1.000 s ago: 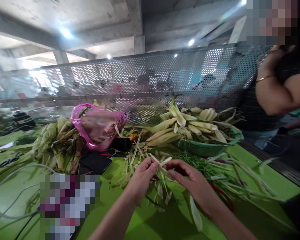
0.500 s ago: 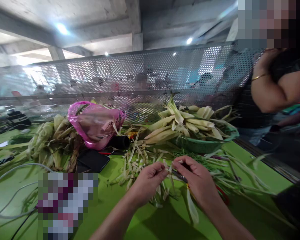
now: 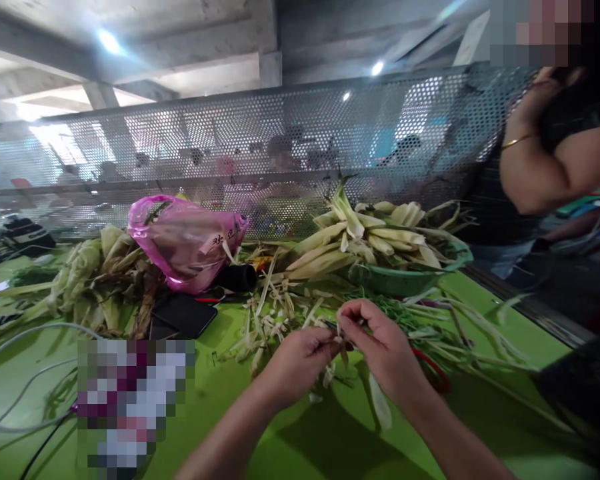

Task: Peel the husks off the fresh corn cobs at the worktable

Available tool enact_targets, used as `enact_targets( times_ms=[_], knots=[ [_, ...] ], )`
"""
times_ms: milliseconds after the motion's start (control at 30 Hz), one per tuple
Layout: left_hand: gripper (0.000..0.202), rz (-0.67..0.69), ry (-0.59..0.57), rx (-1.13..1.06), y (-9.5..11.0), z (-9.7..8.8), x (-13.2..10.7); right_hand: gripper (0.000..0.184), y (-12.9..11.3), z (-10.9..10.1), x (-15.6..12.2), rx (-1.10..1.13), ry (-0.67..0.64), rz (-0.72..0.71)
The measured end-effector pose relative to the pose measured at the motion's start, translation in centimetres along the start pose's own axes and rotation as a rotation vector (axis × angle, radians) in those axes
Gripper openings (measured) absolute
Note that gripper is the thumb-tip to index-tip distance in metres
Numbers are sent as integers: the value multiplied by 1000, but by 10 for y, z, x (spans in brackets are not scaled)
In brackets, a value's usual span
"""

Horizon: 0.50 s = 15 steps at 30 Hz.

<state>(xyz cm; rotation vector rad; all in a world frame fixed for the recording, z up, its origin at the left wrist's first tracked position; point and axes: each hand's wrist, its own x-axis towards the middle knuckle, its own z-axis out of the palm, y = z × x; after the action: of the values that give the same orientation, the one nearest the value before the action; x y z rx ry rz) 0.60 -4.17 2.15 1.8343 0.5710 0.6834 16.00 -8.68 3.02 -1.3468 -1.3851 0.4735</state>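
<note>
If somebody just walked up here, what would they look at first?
Probably the shiny pink plastic bag, bright against the green table, left of the middle. Next might be the heap of pale husks piled in and around the green basket, farther back on the right. Then, near the front middle, the left hand and right hand pinch a small pale strip.

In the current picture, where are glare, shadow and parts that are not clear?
Head view: glare around the ceiling lamp, upper left; head view: dark shadow on the green table below the left hand and right hand; head view: shapes behind the perforated screen are indistinct; head view: pixel blocks cover patches at lower left and upper right.
</note>
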Motion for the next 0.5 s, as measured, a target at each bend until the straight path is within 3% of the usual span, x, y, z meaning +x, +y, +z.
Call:
enact_targets(
  times_ms=[200,367,500],
  knots=[
    [30,-22,-50,-47,-1,2,-2,19,0,3,-1,105,68,63],
    [32,-98,8,-245,-2,0,-1,30,-1,-1,0,357,0,191],
    [31,-69,32,-331,2,-2,-1,33,1,-1,1,452,-137,326]
  ],
)
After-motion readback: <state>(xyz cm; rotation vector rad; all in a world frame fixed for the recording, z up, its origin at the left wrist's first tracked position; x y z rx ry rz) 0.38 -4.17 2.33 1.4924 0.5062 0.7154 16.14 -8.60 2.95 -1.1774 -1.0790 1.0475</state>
